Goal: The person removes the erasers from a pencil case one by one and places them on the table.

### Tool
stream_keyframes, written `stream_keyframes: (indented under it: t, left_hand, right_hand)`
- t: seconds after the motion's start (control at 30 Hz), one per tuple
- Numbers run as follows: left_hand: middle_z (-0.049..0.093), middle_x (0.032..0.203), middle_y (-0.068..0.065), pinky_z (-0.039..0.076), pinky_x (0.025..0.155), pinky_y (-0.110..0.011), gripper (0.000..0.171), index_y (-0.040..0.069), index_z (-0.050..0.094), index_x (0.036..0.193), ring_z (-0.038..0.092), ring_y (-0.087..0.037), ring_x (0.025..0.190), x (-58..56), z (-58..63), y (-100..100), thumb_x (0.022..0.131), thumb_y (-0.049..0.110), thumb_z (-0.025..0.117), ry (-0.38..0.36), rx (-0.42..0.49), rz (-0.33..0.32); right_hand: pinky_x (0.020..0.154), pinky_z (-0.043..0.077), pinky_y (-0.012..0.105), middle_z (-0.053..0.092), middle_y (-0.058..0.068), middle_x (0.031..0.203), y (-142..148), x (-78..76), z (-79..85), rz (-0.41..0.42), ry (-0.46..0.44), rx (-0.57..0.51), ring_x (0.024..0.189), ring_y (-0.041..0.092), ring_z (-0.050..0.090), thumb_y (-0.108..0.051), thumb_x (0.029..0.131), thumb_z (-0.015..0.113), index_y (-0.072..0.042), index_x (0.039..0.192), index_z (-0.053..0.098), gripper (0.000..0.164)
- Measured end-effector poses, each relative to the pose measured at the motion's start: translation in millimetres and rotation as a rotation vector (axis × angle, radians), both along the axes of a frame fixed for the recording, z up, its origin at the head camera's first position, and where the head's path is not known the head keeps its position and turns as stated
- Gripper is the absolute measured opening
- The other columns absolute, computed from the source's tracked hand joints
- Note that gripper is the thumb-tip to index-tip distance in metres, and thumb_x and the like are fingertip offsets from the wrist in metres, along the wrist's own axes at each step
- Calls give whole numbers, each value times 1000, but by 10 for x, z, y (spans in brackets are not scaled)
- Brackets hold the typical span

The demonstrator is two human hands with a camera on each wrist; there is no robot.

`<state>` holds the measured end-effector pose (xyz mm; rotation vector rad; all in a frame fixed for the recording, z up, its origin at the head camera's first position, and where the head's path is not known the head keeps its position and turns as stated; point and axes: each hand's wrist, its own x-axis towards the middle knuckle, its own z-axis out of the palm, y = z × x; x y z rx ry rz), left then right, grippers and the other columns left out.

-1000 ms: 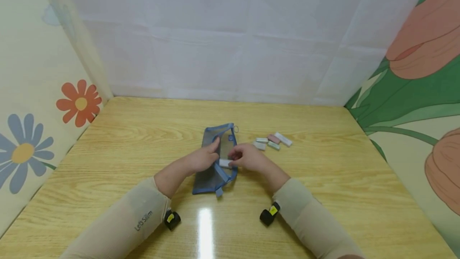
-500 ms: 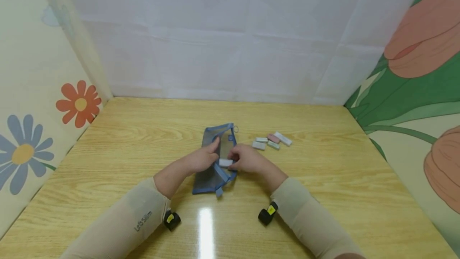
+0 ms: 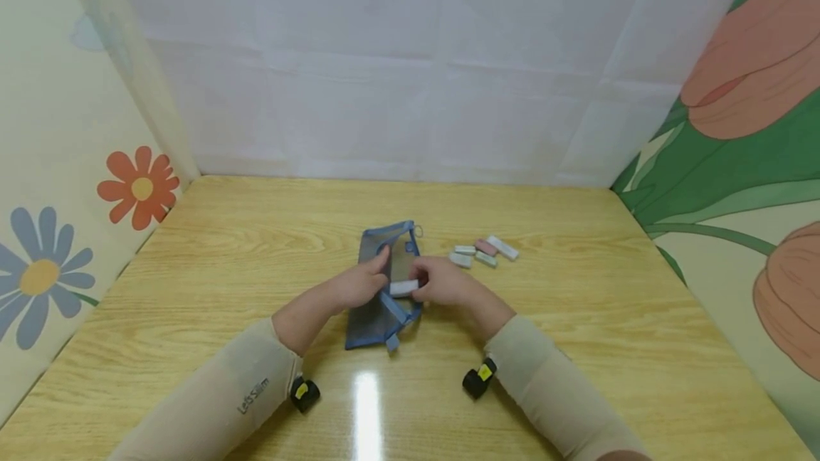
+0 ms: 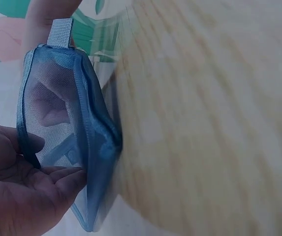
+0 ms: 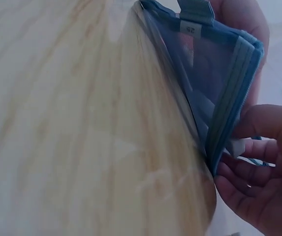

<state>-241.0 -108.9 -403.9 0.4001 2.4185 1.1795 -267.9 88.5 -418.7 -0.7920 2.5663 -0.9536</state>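
Observation:
A blue mesh zipper pouch (image 3: 368, 322) lies mid-table with its mouth spread apart, facing right. My left hand (image 3: 359, 283) grips the left edge of the mouth, thumb inside the rim and fingers behind the mesh; the left wrist view shows this hold on the pouch (image 4: 57, 93) closely. At the opening, my right hand (image 3: 445, 282) pinches the right end of a small white eraser-like block (image 3: 403, 288). That block's far end reaches over the pouch's mouth. In the right wrist view the block (image 5: 236, 147) shows between thumb and fingers, beside the zipper edge.
To the right of the pouch lie several small blocks: a pink one (image 3: 485, 247), a long white one (image 3: 503, 247), and paler ones such as a greenish block (image 3: 486, 260). The wood-grain table (image 3: 256, 219) meets a white sheet (image 3: 410, 105) at the back.
The white block in my right hand has lifted slightly at its right end and shows more fully. My left hand keeps its hold on the pouch.

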Motion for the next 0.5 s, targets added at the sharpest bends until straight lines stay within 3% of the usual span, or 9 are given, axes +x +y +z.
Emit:
stream_keyframes:
  t: [0.23, 0.5]
  left_hand:
    - [3, 151, -15, 8, 111, -45, 61, 7, -1, 146, 7, -30, 137, -16, -20, 4, 96, 13, 35, -8, 6, 1]
    - [0, 151, -12, 6, 111, -43, 62, 9, -2, 146, 4, -29, 138, -26, -22, 17, 97, 15, 34, -38, -14, 13]
  right_hand:
    - [67, 47, 26, 60, -2, 79, 162, -51, 47, 2, 16, -24, 73, 12, 54, -7, 75, 68, -10, 85, 60, 13]
    - [73, 46, 29, 63, -4, 82, 447, -136, 220, -85, 18, -18, 76, 12, 56, -14, 77, 71, -14, 87, 64, 12]
